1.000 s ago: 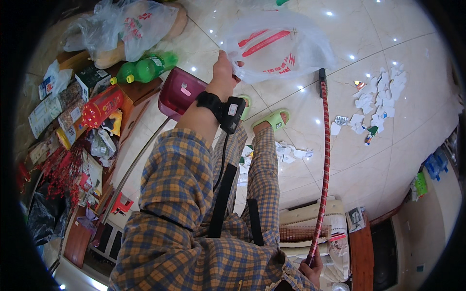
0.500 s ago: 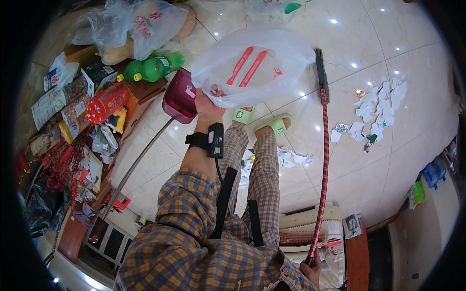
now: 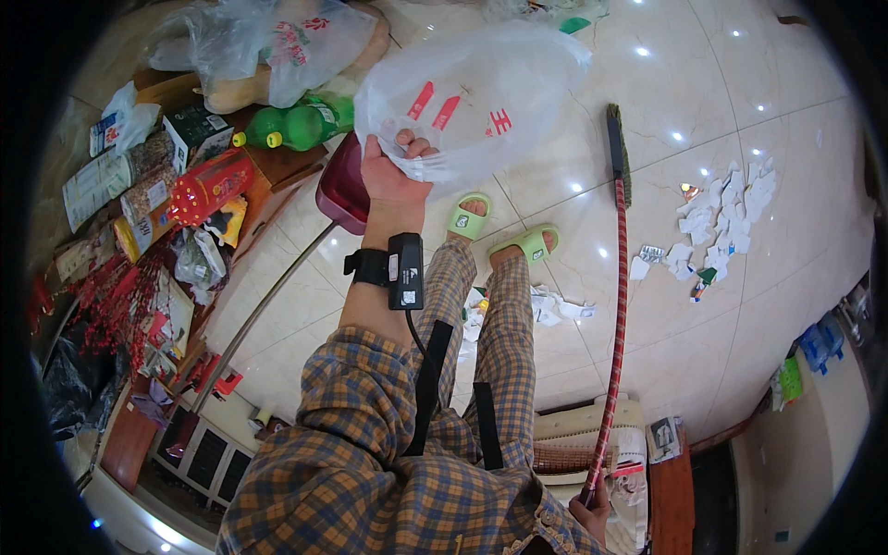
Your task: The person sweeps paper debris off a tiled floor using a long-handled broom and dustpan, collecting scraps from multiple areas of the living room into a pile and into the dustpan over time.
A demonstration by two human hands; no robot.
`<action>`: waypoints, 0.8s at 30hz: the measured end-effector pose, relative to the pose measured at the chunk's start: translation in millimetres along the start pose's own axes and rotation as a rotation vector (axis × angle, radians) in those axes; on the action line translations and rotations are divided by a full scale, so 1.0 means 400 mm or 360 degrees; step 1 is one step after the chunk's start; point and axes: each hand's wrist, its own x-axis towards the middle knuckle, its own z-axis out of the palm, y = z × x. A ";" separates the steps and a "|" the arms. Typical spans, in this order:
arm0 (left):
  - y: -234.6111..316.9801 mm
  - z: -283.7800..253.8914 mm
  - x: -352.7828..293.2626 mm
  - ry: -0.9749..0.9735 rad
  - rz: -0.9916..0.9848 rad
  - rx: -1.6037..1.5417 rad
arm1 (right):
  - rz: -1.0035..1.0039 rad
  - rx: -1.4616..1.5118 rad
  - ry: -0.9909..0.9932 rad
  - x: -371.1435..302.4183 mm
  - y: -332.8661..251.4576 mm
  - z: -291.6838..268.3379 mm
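The bag [image 3: 481, 102], white and thin-walled, is ahead of the body, above the floor; whether its far end touches the tiles cannot be told. The left hand [image 3: 400, 171] grips its near edge between thumb and curled fingers, presumably because a rim hold lets the light film hang spread. The right hand [image 3: 595, 511] is closed around the broom [image 3: 621, 301] at the handle's end, likely so the length reaches out to the head.

Pose: left arm extended forward, wrist roughly in line with the forearm, black device [image 3: 405, 271] strapped on; right hand low, near the hip, forearm not visible.

The dustpan [image 3: 338, 190] is just beyond the left hand, partly hidden by it. Paper scraps [image 3: 726, 217] lie right of the broom, apparently heaped; further scraps [image 3: 555, 305] lie beside the legs.
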 end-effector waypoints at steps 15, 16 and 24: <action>-0.011 -0.157 0.110 0.0758 0.0144 -0.0047 | 0.0000 0.0067 0.0046 0.004 0.006 0.031; -0.018 -0.164 0.116 0.0865 0.0123 -0.0029 | 0.0004 0.0068 0.0050 0.004 0.010 0.031; -0.067 -0.163 0.080 0.0953 0.0020 0.0311 | 0.0043 0.0056 0.0086 0.011 0.021 0.033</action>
